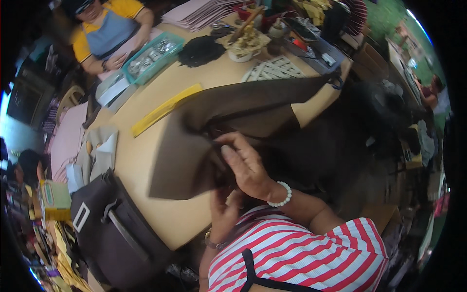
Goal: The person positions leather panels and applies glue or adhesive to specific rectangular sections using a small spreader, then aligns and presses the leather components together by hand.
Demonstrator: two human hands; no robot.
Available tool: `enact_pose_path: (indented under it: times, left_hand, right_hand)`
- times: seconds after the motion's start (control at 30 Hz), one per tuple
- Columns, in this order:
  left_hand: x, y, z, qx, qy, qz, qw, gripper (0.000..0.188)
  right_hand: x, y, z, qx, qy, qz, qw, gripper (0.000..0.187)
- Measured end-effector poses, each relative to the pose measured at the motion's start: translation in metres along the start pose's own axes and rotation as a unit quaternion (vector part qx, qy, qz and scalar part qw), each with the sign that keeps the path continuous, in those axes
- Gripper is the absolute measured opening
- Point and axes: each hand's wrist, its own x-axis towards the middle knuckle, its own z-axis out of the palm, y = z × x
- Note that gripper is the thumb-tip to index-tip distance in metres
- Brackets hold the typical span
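Observation:
A large dark brown sheet of bag material is folded and lifted in front of me, partly blurred. My right hand, with a white bead bracelet at the wrist, closes on its folded edge with thumb and fingers. Below it, my left hand grips the lower edge, its fingertips hidden by the folds. A long strip of the same brown material stretches across the table toward the far right corner.
On the table lie a yellow strip, a teal tray of metal parts, a black heap and a white tub. A dark bag with a hammer on it is at left. A co-worker sits opposite.

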Motion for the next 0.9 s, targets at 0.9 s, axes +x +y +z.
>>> enact_pose_path:
  times: [0.9]
  left_hand:
    - [0.004, 0.005, -0.016, 0.581, -0.031, 0.123, 0.804, 0.095]
  right_hand:
    - [-0.048, 0.07, -0.063, -0.608, -0.114, -0.038, 0.785, 0.062]
